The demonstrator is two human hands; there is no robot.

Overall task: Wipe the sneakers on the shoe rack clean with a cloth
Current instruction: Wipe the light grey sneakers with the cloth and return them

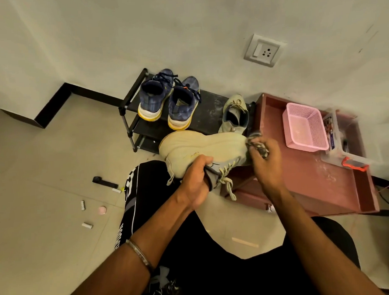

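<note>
My left hand (195, 178) grips a beige sneaker (202, 148) at its collar and holds it on its side in front of the black shoe rack (208, 116). My right hand (264, 164) pinches a dark crumpled cloth (256, 143) against the sneaker's toe end. The matching beige sneaker (234, 115) stands at the right end of the rack's top shelf. Two blue sneakers, one at the left (154, 95) and one beside it (183, 103), both with yellow and white soles, sit on the rack with heels toward me.
A reddish cabinet (311, 183) stands right of the rack, bearing a pink basket (305, 125) and a clear plastic box (348, 146). Small items, among them a black bar (104, 181), lie on the tiled floor at left. A wall socket (265, 50) is above.
</note>
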